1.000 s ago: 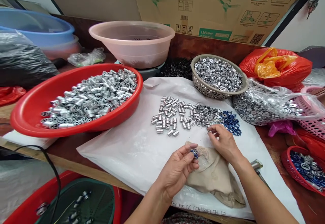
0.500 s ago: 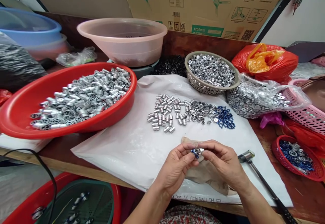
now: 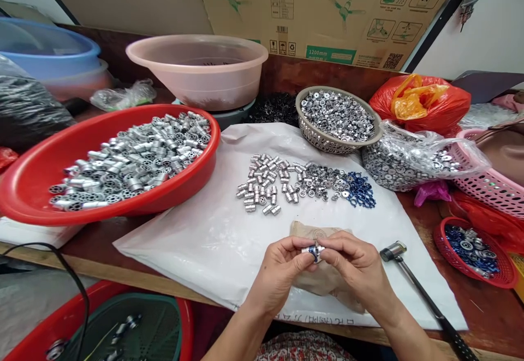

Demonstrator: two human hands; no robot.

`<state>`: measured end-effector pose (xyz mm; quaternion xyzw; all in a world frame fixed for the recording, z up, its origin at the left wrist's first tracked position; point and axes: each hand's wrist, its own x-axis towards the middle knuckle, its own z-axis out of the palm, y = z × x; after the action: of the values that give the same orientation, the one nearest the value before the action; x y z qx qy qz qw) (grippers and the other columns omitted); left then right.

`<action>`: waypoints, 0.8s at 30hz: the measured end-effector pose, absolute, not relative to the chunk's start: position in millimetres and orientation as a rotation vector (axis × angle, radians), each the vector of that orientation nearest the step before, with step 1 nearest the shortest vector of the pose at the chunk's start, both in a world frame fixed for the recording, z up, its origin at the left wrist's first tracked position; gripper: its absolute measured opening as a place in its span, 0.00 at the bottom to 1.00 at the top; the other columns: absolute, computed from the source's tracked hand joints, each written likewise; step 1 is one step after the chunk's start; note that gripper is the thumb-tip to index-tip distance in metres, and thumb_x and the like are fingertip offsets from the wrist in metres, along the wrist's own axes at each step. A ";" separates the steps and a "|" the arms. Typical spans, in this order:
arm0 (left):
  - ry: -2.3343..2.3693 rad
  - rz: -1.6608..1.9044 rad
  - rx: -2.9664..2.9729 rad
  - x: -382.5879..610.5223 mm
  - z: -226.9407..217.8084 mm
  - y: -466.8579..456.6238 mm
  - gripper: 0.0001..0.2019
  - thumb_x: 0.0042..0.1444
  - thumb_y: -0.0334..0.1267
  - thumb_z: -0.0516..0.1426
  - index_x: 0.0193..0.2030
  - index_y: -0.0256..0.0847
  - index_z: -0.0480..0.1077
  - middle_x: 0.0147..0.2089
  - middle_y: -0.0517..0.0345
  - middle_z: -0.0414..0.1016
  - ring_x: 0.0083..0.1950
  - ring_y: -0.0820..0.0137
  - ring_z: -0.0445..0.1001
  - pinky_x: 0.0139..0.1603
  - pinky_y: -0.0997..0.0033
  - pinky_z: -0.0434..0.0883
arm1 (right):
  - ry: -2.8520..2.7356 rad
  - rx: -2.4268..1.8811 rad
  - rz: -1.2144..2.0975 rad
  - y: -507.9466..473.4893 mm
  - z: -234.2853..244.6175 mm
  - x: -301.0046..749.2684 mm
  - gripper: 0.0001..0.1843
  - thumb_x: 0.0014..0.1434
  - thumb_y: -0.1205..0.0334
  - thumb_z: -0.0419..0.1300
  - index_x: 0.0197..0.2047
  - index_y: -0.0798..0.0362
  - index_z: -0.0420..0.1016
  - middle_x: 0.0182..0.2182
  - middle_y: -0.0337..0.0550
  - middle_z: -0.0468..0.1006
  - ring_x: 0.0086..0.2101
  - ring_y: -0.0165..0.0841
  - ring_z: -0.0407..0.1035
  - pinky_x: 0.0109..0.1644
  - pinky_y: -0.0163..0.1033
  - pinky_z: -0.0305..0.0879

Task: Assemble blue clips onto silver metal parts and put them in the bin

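My left hand (image 3: 282, 274) and my right hand (image 3: 356, 271) meet above a beige cloth (image 3: 323, 279), their fingertips pinched together on one small part (image 3: 312, 250), silver with a blue ring. Beyond them on the white plastic sheet (image 3: 196, 241) lie a pile of silver cylinders (image 3: 262, 186), a scatter of small silver discs (image 3: 319, 181) and a cluster of blue rings (image 3: 360, 192).
A red basin of silver cylinders (image 3: 123, 159) stands left; a pink basin (image 3: 196, 66) and a blue one (image 3: 45, 50) behind. A beige basket of discs (image 3: 335, 115), a clear bag of parts (image 3: 413, 156), red bags and baskets fill the right. A small hammer (image 3: 413, 284) lies beside my right hand.
My right hand came back from the pile of discs and joined my left hand on the small part. Both hands now hold it together over the cloth.
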<state>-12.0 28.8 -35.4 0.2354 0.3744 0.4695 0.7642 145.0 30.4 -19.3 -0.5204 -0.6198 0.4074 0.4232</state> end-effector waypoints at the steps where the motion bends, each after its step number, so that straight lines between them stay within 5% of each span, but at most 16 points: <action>1: 0.820 1.017 0.532 -12.6 -35.6 29.2 0.11 0.41 0.36 0.68 0.33 0.36 0.77 0.30 0.56 0.79 0.28 0.77 0.73 0.31 0.80 0.70 | -1.507 -1.311 1.053 30.3 -20.0 144.0 0.07 0.52 0.59 0.64 0.35 0.46 0.82 0.29 0.42 0.80 0.33 0.34 0.73 0.37 0.38 0.71; 16: 0.852 1.079 0.356 -14.6 -48.8 40.3 0.13 0.38 0.36 0.69 0.32 0.36 0.76 0.32 0.57 0.78 0.30 0.75 0.73 0.32 0.79 0.71 | -1.335 -1.455 1.313 51.8 -27.7 132.5 0.09 0.49 0.58 0.64 0.34 0.51 0.81 0.26 0.39 0.79 0.25 0.28 0.71 0.29 0.32 0.68; 24: 0.919 1.082 0.280 -16.3 -48.6 42.1 0.16 0.35 0.35 0.70 0.34 0.35 0.77 0.29 0.57 0.78 0.26 0.77 0.72 0.28 0.80 0.71 | -1.528 -1.419 1.138 50.6 -33.9 130.5 0.08 0.53 0.60 0.62 0.37 0.47 0.81 0.34 0.42 0.81 0.35 0.33 0.74 0.39 0.36 0.70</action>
<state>-16.3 42.1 -48.6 0.1280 0.4207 0.4950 0.7494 130.5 50.6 -33.9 -0.5540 -0.5966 0.4442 0.3740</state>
